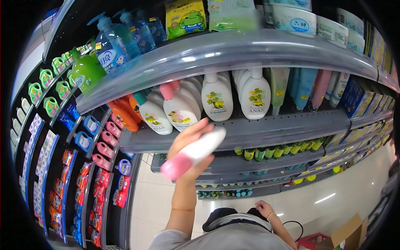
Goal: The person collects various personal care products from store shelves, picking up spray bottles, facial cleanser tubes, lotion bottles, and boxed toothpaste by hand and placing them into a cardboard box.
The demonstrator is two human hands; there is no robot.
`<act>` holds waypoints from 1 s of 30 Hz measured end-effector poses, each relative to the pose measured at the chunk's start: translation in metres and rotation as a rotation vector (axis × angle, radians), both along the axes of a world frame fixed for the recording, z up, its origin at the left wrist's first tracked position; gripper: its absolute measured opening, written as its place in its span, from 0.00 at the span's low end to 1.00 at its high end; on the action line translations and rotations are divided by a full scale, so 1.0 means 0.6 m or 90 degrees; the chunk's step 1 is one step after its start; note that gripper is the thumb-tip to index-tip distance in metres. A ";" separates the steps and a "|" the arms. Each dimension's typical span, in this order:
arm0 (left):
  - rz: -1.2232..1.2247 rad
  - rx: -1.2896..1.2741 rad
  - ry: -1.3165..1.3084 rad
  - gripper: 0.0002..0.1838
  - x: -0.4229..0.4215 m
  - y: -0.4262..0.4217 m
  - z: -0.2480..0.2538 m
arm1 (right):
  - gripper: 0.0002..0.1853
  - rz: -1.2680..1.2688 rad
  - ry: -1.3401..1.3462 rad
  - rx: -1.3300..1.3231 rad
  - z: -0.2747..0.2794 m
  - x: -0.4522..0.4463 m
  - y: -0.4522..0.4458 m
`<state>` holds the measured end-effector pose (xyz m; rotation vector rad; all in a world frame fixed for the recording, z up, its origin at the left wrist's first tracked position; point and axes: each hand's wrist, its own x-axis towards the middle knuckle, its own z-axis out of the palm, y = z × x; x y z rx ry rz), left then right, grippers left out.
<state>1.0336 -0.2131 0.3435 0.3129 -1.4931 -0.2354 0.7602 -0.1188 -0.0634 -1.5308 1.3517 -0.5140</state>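
Centrally, a person's left hand (178, 145) is wrapped around a white bottle (205, 146) with a pink cap (176, 167), fingers on one side and thumb on the other. The bottle is held tilted in front of a grey shelf (287, 128), its cap pointing down toward the lower left; blurring hides any label. The right hand (263, 208) is low down beside the person's dark shorts (221, 213), fingers loosely bent and apart, a bracelet (271, 214) at the wrist.

Just behind the held bottle, rows of white lotion bottles (217, 100) stand upright on the shelf, some with teal or pink caps. Orange bottles (124, 116) stand at the left end, and green, blue and pink tubes (307, 85) to the right. The shelf above carries blue pump bottles (109, 46), a yellow packet (186, 16) with a green cartoon animal, and round tubs (294, 21). Another rack of jugs and bags runs along the left. At lower right, an open cardboard box (349, 233) sits on the shiny floor (308, 193).
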 end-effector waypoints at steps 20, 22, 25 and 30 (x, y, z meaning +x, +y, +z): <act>-0.440 0.953 0.441 0.26 0.181 0.281 -0.446 | 0.20 -0.029 -0.162 -0.775 0.693 0.349 -0.245; -0.480 0.941 0.476 0.26 0.188 0.277 -0.477 | 0.22 -0.055 -0.126 -0.784 0.690 0.365 -0.254; -0.603 0.911 0.590 0.29 0.198 0.253 -0.522 | 0.24 -0.109 -0.103 -0.771 0.685 0.386 -0.259; -0.873 0.787 0.706 0.37 0.196 0.216 -0.505 | 0.23 -0.125 -0.047 -0.796 0.679 0.398 -0.253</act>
